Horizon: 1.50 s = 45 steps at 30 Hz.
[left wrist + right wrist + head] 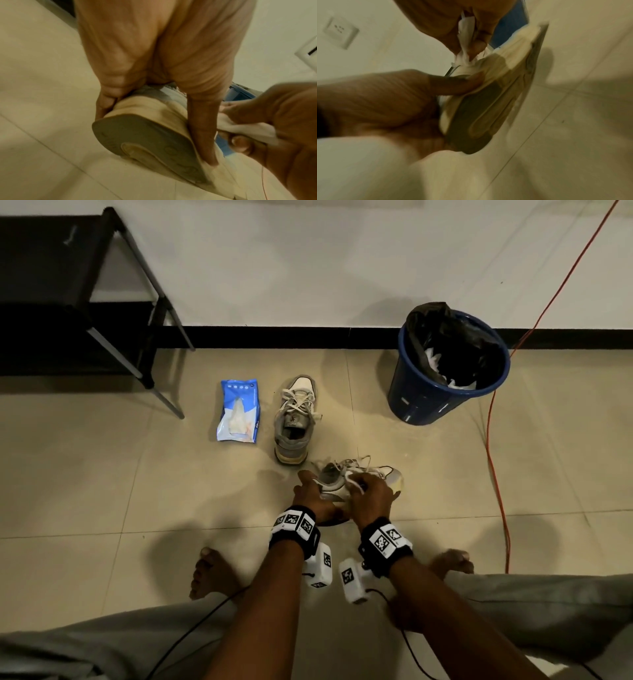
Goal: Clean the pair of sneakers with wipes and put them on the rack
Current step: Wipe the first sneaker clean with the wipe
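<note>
Both hands grip one sneaker.

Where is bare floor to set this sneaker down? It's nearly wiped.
Bare tile lies between the upright sneaker and the blue bin, and left of the wipes pack below the rack. The pack and upright sneaker sit close together.

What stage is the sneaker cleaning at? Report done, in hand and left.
Done: used wipes lie in the blue bin, so some wiping has happened. In hand: the left hand grips the held sneaker at its heel, tipped on its side, while the right hand presses a wipe against it. Left: the other sneaker stands on the floor, and neither is on the rack.
</note>
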{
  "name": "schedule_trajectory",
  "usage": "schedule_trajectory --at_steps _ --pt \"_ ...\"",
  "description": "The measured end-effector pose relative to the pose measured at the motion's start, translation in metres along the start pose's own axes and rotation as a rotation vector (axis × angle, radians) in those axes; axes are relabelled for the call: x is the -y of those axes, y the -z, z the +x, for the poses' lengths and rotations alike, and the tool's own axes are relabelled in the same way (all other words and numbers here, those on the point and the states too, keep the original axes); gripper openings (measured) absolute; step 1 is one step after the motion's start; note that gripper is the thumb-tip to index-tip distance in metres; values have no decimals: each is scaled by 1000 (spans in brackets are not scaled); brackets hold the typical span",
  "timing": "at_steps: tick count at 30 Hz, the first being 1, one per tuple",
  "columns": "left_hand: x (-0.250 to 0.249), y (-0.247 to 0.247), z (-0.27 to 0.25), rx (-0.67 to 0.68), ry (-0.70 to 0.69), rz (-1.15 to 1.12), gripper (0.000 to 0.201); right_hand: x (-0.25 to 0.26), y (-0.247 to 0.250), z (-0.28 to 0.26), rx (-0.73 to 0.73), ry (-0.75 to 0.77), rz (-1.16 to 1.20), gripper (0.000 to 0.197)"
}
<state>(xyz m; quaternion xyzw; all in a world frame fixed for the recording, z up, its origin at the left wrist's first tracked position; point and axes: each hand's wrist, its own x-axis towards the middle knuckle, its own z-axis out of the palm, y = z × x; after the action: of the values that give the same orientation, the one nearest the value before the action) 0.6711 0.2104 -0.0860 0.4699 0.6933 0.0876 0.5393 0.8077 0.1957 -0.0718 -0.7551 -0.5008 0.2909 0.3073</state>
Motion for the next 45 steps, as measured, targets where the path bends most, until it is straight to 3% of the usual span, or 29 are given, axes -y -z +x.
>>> schedule_trajectory --at_steps 4,9,11,15,19,24,29,34,39,43,45 --pt "4 2 1 23 36 -49 109 0 -5 -3 22 101 17 11" --pt "4 2 4 23 -18 21 109 -24 18 33 -47 -76 -126 22" --pt "1 3 4 39 6 -5 121 -12 8 15 -23 18 -99 21" --pt "3 4 4 45 44 -29 119 -9 5 -6 31 182 -84 17" --pt "-9 3 7 34 8 32 119 -31 35 32 -33 -24 -234 18" --pt "-17 8 13 21 -29 42 115 -14 15 -1 34 106 82 17" --pt "-20 12 8 1 -47 22 121 -31 40 39 -140 -83 28 21" --pt "-18 10 8 -25 -47 -55 101 -9 17 -2 42 160 53 18" --pt "-16 6 7 -45 -40 -78 94 -27 33 32 -149 4 -77 12" --pt "-20 8 9 -49 -28 -69 92 -12 11 -15 -8 266 -32 14" --pt "-19 7 6 -52 -5 -75 92 -25 23 3 -49 195 -31 14"
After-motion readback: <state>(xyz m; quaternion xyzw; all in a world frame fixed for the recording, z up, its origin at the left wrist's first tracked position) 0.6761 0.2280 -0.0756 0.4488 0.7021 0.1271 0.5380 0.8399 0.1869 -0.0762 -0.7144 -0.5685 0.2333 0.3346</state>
